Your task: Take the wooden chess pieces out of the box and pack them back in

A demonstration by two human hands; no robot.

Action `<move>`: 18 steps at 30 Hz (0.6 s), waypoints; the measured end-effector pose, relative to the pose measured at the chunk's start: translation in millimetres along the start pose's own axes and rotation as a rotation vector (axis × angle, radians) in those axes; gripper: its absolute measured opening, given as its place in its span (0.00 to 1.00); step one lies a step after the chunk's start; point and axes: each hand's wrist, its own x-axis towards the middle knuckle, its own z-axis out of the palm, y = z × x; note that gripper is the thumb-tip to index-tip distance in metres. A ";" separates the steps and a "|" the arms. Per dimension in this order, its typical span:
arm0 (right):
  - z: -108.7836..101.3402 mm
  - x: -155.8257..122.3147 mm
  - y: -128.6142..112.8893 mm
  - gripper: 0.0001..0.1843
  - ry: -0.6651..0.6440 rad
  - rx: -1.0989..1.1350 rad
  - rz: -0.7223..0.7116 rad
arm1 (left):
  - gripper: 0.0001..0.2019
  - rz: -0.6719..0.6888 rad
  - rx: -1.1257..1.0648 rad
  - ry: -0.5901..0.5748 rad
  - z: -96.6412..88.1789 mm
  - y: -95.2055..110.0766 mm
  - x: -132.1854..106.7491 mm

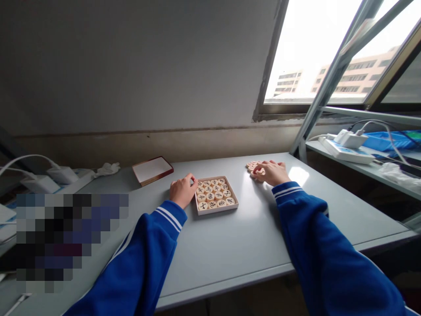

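Right hand (271, 173) curled over the loose discs (251, 167), far right, can't tell if it's pinching one, with the filled tray (219, 211) between the hands, nearer the left hand (183, 192), whose fingertips bunch at its left rim, hold unclear

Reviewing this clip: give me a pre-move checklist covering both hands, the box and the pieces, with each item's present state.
1. Box flat on the table: ok.
2. Boxed pieces in order: ok; four rows of four, characters up.
3. Left hand at the box: ok, at its left edge.
4. Right hand at the loose pieces: ok, fingers over the pile on the right.
5. A piece firmly in the right hand's grasp: cannot tell; the grip is too small to make out.
6. Lid clear of the box: ok; it lies apart, back left, open side up.
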 end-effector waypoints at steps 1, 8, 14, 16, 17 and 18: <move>-0.1 0.3 -0.4 0.13 0.000 0.027 -0.003 | 0.12 -0.008 -0.013 0.003 1.4 1.5 1.3; -12.6 -2.2 -48.0 0.20 0.028 0.459 -0.274 | 0.14 -0.042 -0.165 -0.001 5.1 2.2 5.5; -9.6 8.0 -129.8 0.14 0.063 0.417 -0.635 | 0.19 0.007 -0.301 -0.021 5.1 -5.4 6.1; -7.1 12.2 -138.1 0.15 0.034 0.388 -0.648 | 0.19 0.038 -0.355 -0.021 4.8 -6.6 6.7; -6.1 13.9 -136.5 0.15 0.019 0.376 -0.644 | 0.19 0.061 -0.377 -0.012 4.8 -6.9 6.9; -5.2 15.5 -131.2 0.16 0.010 0.367 -0.632 | 0.18 0.083 -0.393 0.003 5.0 -7.1 7.2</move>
